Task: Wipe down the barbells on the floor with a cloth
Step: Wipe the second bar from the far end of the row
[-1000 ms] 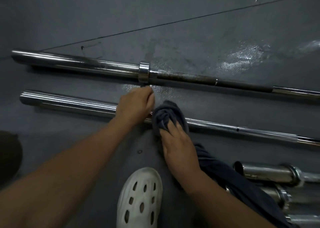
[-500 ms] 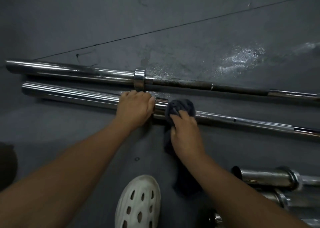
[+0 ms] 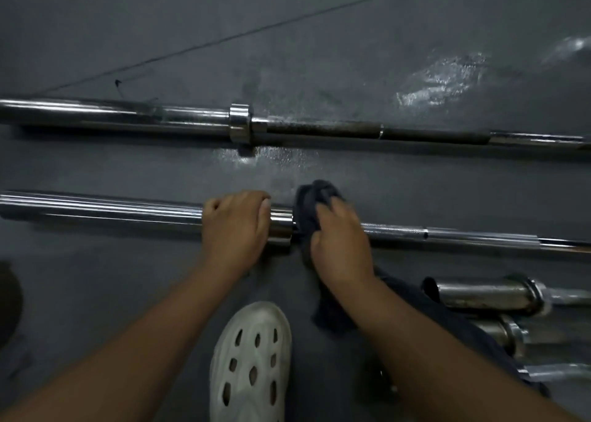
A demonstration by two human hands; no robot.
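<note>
Left hand (image 3: 235,226) clenched around near chrome steel barbell (image 3: 105,212) sleeve by its collar; right hand (image 3: 340,242) grasps dark grey cloth (image 3: 308,204) on shaft beside collar. Bare grey floor (image 3: 160,168) strip behind.

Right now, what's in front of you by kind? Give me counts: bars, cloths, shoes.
Long barbells lying full across the floor: 2 (far barbell, near barbell)
Bar ends stacked at lower right: 3 (top bar end, the others below it partly hidden)
Dark cloth: 1
White shoe: 1
Total: 7
</note>
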